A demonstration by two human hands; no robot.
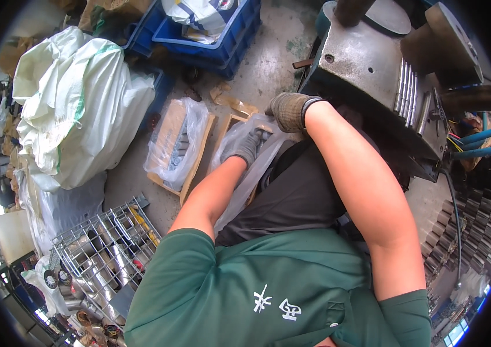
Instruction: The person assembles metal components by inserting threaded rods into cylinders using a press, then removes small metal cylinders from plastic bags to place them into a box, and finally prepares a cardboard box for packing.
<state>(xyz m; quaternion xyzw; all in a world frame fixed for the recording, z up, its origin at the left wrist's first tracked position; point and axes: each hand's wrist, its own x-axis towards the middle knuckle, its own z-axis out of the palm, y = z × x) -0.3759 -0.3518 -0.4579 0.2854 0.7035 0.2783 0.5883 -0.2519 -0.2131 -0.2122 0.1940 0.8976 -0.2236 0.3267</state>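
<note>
My left hand (245,148), in a grey glove, reaches into a clear plastic bag (236,188) that lines an open cardboard box (220,132). Its fingers are curled, and what they hold is hard to make out. At the bag's far right edge, my right hand (289,111), in a brownish-grey glove, is closed on the plastic. Just to the left stands a second cardboard box (199,156), lined with another plastic bag (194,118); several grey metal parts (180,147) show through it.
A big white woven sack (77,104) sits at left, near a blue crate (231,55). A wire basket of metal parts (103,254) is lower left. The machine table (352,55), with metal rods (405,87), stands at right. Stacked metal pieces (471,231) lie beyond my right elbow.
</note>
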